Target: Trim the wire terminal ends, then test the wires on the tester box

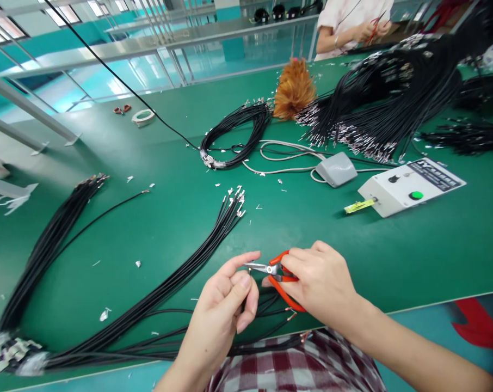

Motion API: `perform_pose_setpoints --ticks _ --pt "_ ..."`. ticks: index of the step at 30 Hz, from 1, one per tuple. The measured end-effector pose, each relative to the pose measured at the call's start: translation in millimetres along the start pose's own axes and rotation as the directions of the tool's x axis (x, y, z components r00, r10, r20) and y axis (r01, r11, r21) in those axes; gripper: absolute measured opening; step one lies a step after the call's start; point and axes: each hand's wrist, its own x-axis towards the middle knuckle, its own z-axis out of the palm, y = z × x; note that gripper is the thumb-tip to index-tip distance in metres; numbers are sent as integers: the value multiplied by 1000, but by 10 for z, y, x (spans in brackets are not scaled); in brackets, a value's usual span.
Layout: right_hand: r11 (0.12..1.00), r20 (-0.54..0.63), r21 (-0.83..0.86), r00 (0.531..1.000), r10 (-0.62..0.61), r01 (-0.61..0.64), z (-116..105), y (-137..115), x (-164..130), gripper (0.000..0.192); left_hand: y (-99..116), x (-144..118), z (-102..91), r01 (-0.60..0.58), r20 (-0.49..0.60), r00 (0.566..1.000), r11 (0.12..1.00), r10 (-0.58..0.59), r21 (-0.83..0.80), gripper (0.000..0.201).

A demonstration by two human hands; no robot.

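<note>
My right hand [322, 277] is wrapped around the orange handles of small scissors [270, 269], whose blades point left. Between the thumb and fingers of my left hand [228, 299] I pinch a black cable, with its tip [250, 271] showing right at the blades. The left index finger stretches along the upper blade. Below my hands, loose black cables [266, 313] with bare copper ends run along the table edge. A cable bundle [181, 261] with white-tipped ends curves away to the left, joined by a taped wrap [32, 362].
A white box with a green button [416, 195] and a grey pedal [337, 169] sit at right. Behind them lie a coiled cable bundle [236, 133], an orange feather duster [294, 90] and a big cable heap [377, 103]. White scraps dot the green table [168, 163]. Another person works opposite.
</note>
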Motion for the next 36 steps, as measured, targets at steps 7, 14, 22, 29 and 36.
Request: perform_pose_setpoints --ticks 7,14,22,29,36 --pt "1000 4 18 1000 21 -21 -96 43 36 41 16 12 21 -2 -26 1000 1000 3 30 43" --pt "999 37 -30 999 -30 31 -164 41 57 44 1 20 36 -19 -27 999 997 21 71 43" --pt "987 109 -133 992 -71 85 -204 57 55 43 -14 22 26 -20 -14 1000 991 22 133 42" --pt "1000 -10 -25 1000 -2 2 -200 102 82 48 19 19 22 -19 -34 999 999 21 44 49" --pt "992 14 81 995 99 -99 -104 8 52 42 16 32 -36 25 5 1000 995 -25 -94 47"
